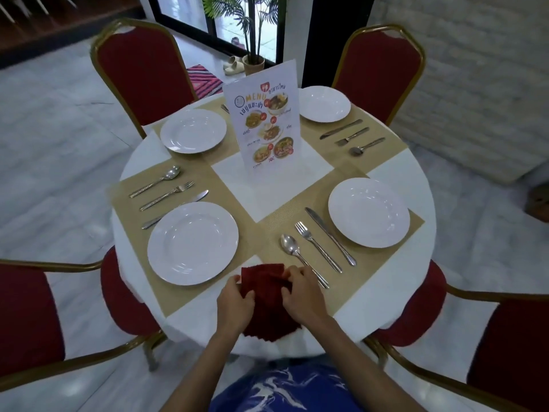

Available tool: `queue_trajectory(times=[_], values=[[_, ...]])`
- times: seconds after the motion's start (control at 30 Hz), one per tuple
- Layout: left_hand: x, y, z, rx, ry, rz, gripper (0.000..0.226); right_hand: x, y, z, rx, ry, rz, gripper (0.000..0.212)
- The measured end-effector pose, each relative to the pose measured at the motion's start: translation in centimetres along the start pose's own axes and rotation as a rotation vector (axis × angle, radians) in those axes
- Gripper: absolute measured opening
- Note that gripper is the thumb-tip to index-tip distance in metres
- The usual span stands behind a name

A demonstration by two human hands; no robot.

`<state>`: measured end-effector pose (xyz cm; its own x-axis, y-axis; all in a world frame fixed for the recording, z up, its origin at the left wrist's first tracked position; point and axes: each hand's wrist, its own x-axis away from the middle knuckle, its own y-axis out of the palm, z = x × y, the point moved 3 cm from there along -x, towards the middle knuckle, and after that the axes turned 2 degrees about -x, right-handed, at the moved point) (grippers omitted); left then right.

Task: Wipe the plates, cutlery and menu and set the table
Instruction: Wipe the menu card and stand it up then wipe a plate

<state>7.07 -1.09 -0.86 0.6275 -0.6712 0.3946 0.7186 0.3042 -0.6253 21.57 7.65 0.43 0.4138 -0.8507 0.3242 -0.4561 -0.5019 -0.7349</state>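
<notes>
Round bench (416, 188) draped in smooth white, woven tan placemats (246, 242), four glossy round white plates (192, 242) each with steel cutlery (316, 245) alongside, flat printed menu (264, 120) upright at centre, left grip (234, 301) and right grip (300, 295) both pinching a nubby dark-red cloth (267, 310) at the near edge.

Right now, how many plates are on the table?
4. Near-left plate, near-right plate, far-left plate, and far-right plate just right of the standing menu. None seems hidden.
</notes>
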Motion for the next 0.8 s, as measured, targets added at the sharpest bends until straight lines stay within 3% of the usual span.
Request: queue_trajectory(times=[0.13, 0.27, 0.43, 0.67, 0.8], values=[[2.2, 1.0, 0.0, -0.181, 0.282, 0.16, 0.044, 2.4, 1.1, -0.3, 0.172, -0.199, 0.059, 0.032], [3.4, 3.6, -1.8, -0.409, 0.492, 0.04, 0.06, 3.7, 3.0, 0.5, 0.302, -0.32, -0.054, 0.059], [3.9, 4.4, -3.7, -0.466, 0.512, -0.055, 0.072, 4.2, 4.6, 2.6, 0.473, -0.305, -0.169, 0.082], [4.0, 4.0, -2.2, -0.525, 0.438, -0.085, 0.066, 4.7, 4.8, 2.2, 0.468, -0.255, -0.197, 0.084], [4.5, 3.7, -1.0, -0.569, 0.377, -0.135, 0.071, 4.0, 3.8, 2.1, 0.492, -0.239, -0.298, 0.09]])
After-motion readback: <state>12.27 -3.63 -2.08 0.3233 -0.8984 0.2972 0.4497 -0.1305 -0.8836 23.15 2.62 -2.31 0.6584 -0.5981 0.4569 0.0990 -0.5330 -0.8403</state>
